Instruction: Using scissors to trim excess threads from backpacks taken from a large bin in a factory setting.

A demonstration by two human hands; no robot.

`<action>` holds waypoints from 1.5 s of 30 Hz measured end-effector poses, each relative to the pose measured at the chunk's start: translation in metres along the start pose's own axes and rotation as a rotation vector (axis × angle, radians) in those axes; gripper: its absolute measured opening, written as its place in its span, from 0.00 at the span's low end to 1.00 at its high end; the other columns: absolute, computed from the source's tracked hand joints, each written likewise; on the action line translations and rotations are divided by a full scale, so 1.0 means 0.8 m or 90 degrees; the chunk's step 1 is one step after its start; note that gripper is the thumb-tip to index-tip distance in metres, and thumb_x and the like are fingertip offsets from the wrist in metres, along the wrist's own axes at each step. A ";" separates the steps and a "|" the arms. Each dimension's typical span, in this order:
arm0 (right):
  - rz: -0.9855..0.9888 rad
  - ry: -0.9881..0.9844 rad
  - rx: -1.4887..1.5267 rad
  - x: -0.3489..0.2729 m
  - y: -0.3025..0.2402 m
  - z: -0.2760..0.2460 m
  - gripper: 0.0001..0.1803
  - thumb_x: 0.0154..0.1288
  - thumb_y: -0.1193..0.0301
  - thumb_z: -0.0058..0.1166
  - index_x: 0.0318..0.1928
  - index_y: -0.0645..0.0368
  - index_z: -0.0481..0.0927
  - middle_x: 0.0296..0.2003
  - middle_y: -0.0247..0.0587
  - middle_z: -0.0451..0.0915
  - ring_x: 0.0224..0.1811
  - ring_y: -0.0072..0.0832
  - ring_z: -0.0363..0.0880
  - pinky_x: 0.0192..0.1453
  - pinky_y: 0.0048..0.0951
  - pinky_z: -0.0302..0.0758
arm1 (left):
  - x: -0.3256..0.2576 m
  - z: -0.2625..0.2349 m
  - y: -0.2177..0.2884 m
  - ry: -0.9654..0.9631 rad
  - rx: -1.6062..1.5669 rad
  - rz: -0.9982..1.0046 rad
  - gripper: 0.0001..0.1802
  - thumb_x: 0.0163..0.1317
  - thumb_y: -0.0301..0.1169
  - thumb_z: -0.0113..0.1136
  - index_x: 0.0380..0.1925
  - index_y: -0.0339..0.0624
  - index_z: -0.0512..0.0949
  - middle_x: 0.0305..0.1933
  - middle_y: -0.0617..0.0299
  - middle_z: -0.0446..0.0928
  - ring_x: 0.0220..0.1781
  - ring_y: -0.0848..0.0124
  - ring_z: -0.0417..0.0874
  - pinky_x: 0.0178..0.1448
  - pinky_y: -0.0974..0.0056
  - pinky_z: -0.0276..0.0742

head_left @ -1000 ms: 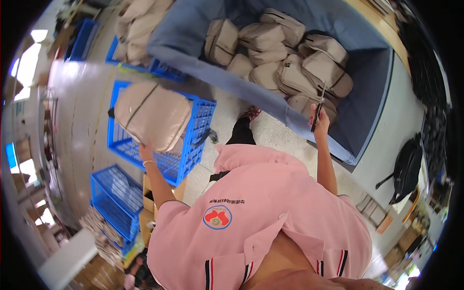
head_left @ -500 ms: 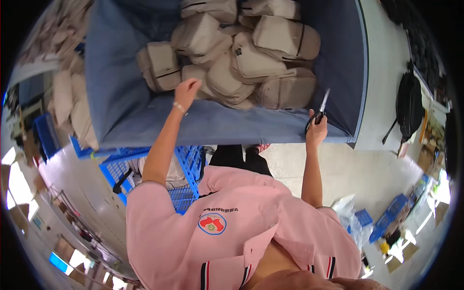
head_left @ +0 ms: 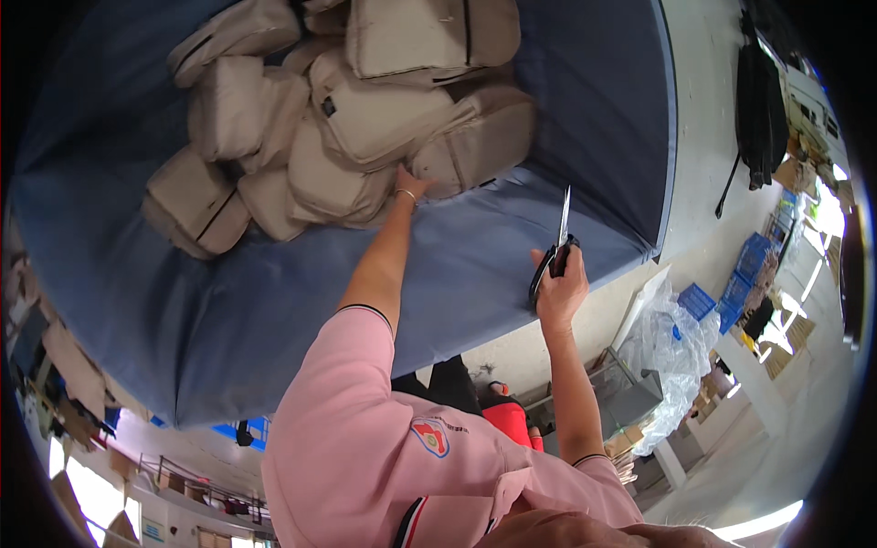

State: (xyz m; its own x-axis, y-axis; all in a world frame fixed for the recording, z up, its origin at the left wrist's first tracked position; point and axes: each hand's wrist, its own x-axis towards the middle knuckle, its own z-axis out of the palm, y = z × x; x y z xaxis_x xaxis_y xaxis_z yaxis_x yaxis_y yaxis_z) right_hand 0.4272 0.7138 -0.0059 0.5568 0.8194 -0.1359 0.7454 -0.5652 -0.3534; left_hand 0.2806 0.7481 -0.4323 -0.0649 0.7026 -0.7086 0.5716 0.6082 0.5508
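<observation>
Big blue fabric bin fills most of our view; we're leaning over its near wall. Inside it: a heap of beige bags with dark zips and trim, piled loosely toward the far side, blue liner bare on the near and right sides.

Our left hand is stretched into the bin, fingertips against the nearest beige bag at the front edge of the heap. Fingers are mostly hidden by the bag, so we can't tell whether it's gripping or just touching.

Our right hand is up at the bin's near rim, well apart from the heap, fist closed round the black handles of scissors, blades together and pointing up.

Outside the bin, right side: crumpled clear plastic sheeting on the pale floor, small blue crates beyond it.
</observation>
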 end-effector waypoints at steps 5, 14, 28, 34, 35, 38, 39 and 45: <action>0.012 0.032 -0.013 -0.001 0.017 0.001 0.25 0.46 0.64 0.74 0.29 0.57 0.67 0.19 0.36 0.65 0.20 0.36 0.66 0.26 0.35 0.66 | 0.023 0.049 0.017 -0.047 -0.158 -0.037 0.56 0.38 0.36 0.81 0.65 0.29 0.59 0.64 0.43 0.69 0.61 0.54 0.75 0.64 0.60 0.72; -0.027 0.088 0.087 -0.010 0.031 -0.001 0.24 0.49 0.59 0.72 0.33 0.59 0.70 0.22 0.38 0.69 0.22 0.39 0.70 0.28 0.37 0.69 | -0.073 -0.126 0.157 -0.467 -0.329 -0.044 0.22 0.53 0.35 0.72 0.46 0.36 0.80 0.41 0.58 0.84 0.39 0.68 0.86 0.42 0.61 0.82; 0.018 0.162 0.610 -0.116 0.099 -0.102 0.16 0.62 0.65 0.65 0.44 0.60 0.76 0.28 0.28 0.74 0.30 0.17 0.71 0.36 0.21 0.70 | -0.463 -0.456 0.330 -0.319 -0.308 0.273 0.25 0.56 0.26 0.68 0.54 0.36 0.75 0.47 0.61 0.82 0.46 0.71 0.83 0.47 0.65 0.81; 0.158 0.202 0.770 -0.159 0.243 -0.129 0.13 0.66 0.68 0.61 0.43 0.62 0.76 0.29 0.31 0.79 0.29 0.16 0.74 0.39 0.21 0.74 | -0.638 -0.435 0.395 -0.281 -0.048 0.528 0.20 0.54 0.31 0.71 0.45 0.32 0.79 0.42 0.55 0.84 0.42 0.68 0.85 0.47 0.64 0.79; 0.171 0.195 0.738 -0.159 0.263 -0.146 0.13 0.68 0.67 0.59 0.46 0.62 0.75 0.32 0.32 0.79 0.29 0.15 0.74 0.37 0.19 0.73 | -0.659 -0.421 0.394 -0.283 -0.044 0.534 0.20 0.54 0.31 0.71 0.45 0.32 0.79 0.42 0.55 0.84 0.42 0.68 0.85 0.47 0.64 0.79; 0.137 0.274 0.860 -0.161 0.293 -0.183 0.16 0.69 0.64 0.58 0.48 0.61 0.73 0.35 0.32 0.78 0.34 0.15 0.74 0.36 0.21 0.71 | -0.694 -0.373 0.386 -0.024 0.351 0.836 0.23 0.51 0.37 0.72 0.40 0.29 0.80 0.34 0.44 0.80 0.35 0.53 0.82 0.38 0.60 0.77; 0.120 0.305 0.905 -0.157 0.293 -0.202 0.17 0.69 0.62 0.57 0.49 0.60 0.72 0.36 0.31 0.77 0.36 0.15 0.73 0.36 0.21 0.70 | -0.695 -0.360 0.385 -0.023 0.352 0.841 0.23 0.51 0.37 0.72 0.40 0.29 0.80 0.34 0.44 0.80 0.35 0.53 0.82 0.38 0.60 0.77; 0.091 0.205 1.045 -0.162 0.333 -0.213 0.17 0.69 0.62 0.58 0.49 0.59 0.72 0.34 0.26 0.73 0.36 0.17 0.70 0.40 0.20 0.66 | -0.706 -0.321 0.430 0.024 0.293 0.850 0.24 0.52 0.43 0.71 0.32 0.29 0.80 0.32 0.48 0.79 0.33 0.51 0.80 0.38 0.57 0.75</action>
State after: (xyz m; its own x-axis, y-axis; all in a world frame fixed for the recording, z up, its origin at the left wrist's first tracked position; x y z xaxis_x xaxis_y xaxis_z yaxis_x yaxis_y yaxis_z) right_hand 0.6162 0.4410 0.0756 0.7837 0.6048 -0.1416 -0.3447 0.2337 -0.9092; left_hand 0.3043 0.6555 0.2705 0.7126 0.6590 0.2407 0.4307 -0.6817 0.5914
